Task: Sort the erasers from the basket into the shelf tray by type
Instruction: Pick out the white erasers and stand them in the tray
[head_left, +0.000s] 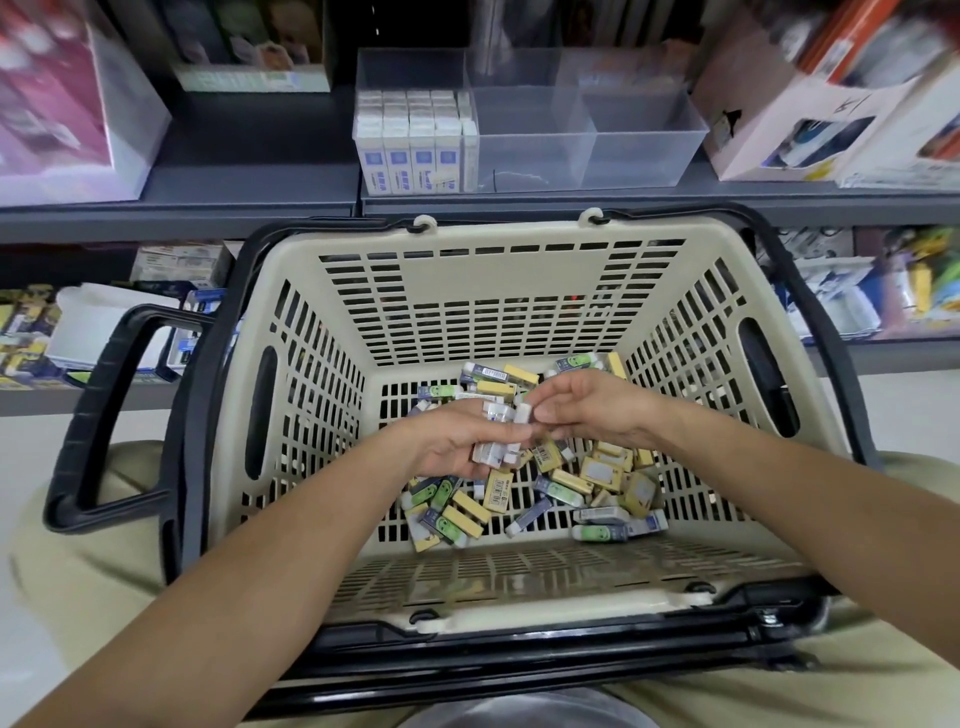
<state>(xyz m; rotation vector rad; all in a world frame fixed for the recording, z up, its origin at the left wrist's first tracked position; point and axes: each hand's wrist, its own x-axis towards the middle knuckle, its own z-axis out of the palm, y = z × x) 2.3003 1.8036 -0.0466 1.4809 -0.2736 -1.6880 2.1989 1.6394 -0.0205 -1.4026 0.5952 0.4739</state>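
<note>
A beige slotted basket (498, 291) rests on my lap, its floor strewn with several erasers: yellow-sleeved ones (602, 470) and dark ones with a green face (441, 493). My left hand (447, 441) cups a small stack of white erasers (496, 447) over the basket's middle. My right hand (587, 410) pinches one white eraser (521, 415) right at the top of that stack. On the shelf ahead stands a clear divided tray (597, 135); its left compartment is packed with white erasers (415, 140), and the other compartments look bare.
Black carry handles (98, 410) hang down at the basket's left and near sides. Boxed goods flank the tray: a pink box (67, 104) on the left, white boxes (810, 114) on the right. A lower shelf behind the basket holds more packaged stock.
</note>
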